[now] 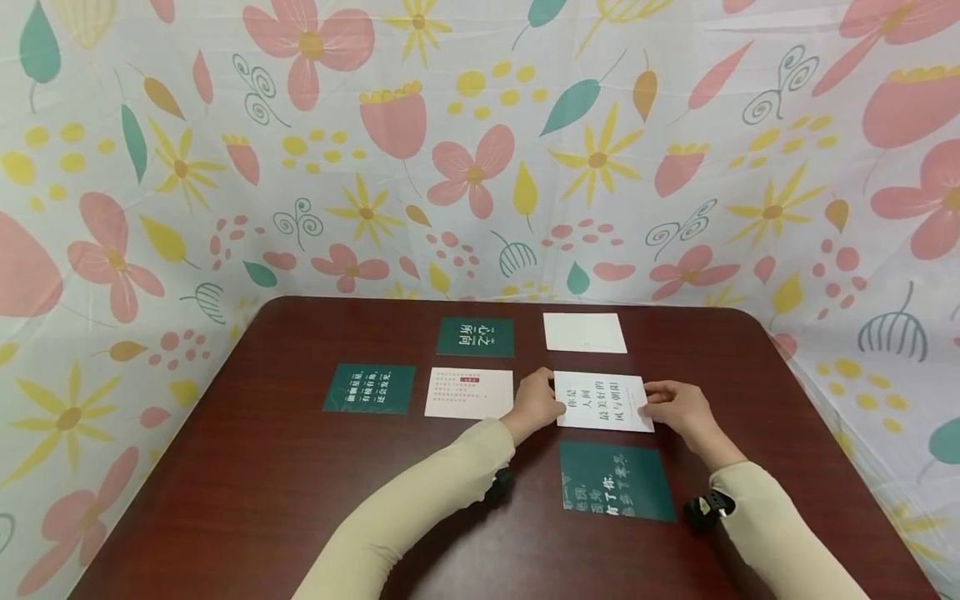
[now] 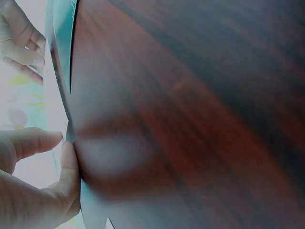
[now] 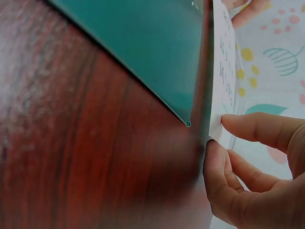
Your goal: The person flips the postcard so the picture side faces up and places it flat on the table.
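A white card with dark lettering is held between both hands, low over the brown table. My left hand pinches its left edge; in the left wrist view that hand has thumb and finger at the card's corner. On the opposite edge, my right hand pinches the card, and the right wrist view shows this hand with thumb and fingertips on either side of it. Just in front of the white card lies a dark green card with pale writing.
Behind the held card lies a blank white card. To the left are a green card, a cream card with a red patch and another green card. A flowered cloth hangs along the table's back edge.
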`<act>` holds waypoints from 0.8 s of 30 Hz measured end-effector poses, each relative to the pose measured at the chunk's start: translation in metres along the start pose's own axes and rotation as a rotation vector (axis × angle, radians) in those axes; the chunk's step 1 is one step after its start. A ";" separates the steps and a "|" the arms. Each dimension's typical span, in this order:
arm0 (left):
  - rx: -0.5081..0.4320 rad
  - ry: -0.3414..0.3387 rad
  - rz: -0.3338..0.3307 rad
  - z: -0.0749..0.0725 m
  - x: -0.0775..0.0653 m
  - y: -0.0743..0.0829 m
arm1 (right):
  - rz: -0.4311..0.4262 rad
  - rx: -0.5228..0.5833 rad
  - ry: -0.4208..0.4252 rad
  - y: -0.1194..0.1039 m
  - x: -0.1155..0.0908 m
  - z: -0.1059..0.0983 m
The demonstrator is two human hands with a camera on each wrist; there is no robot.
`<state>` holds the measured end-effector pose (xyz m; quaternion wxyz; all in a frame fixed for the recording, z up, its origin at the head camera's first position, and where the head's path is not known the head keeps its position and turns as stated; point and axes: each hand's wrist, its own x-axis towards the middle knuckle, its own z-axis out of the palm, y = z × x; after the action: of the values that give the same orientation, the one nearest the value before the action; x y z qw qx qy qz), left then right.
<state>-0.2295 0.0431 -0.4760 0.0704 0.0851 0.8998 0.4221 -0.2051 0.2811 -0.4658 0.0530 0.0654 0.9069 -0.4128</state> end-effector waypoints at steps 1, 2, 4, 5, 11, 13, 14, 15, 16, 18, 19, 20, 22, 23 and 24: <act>0.013 -0.006 0.000 0.000 0.000 0.001 | -0.002 -0.012 0.002 0.000 0.001 0.000; 0.024 -0.011 -0.004 0.000 0.000 0.001 | -0.006 -0.024 0.004 0.001 0.001 0.001; 0.041 -0.021 -0.014 0.000 0.000 0.003 | -0.016 -0.043 0.006 0.001 0.001 0.001; 0.054 -0.023 -0.015 0.000 0.000 0.003 | -0.018 -0.049 0.004 0.001 0.001 0.002; 0.151 -0.035 0.009 0.001 0.000 0.006 | -0.024 -0.066 0.005 0.001 0.001 0.004; 0.175 -0.039 0.015 0.000 0.001 0.007 | -0.028 -0.072 0.013 0.000 0.001 0.004; 0.178 -0.040 0.015 0.000 0.002 0.007 | -0.030 -0.075 0.015 0.000 0.001 0.005; 0.184 -0.039 0.017 0.000 0.002 0.007 | -0.032 -0.078 0.016 -0.001 0.001 0.005; 0.189 -0.037 0.017 0.000 0.003 0.007 | -0.035 -0.083 0.016 -0.001 0.001 0.005; 0.198 -0.040 0.016 0.001 0.003 0.007 | -0.035 -0.092 0.018 -0.001 0.001 0.006; 0.204 -0.041 0.016 0.001 0.004 0.006 | -0.035 -0.097 0.018 -0.002 0.001 0.006; 0.208 -0.043 0.018 0.002 0.004 0.006 | -0.035 -0.102 0.018 -0.002 0.001 0.006; 0.214 -0.046 0.021 0.004 0.004 0.006 | -0.034 -0.109 0.020 -0.002 0.000 0.007; 0.218 -0.047 0.024 0.004 0.004 0.006 | -0.034 -0.112 0.021 -0.002 0.000 0.007; 0.221 -0.046 0.028 0.005 0.005 0.006 | -0.034 -0.113 0.020 -0.002 0.001 0.007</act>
<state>-0.2325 0.0513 -0.4753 0.0753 0.1146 0.9378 0.3190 -0.2056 0.2744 -0.4690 0.0403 0.0508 0.9302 -0.3612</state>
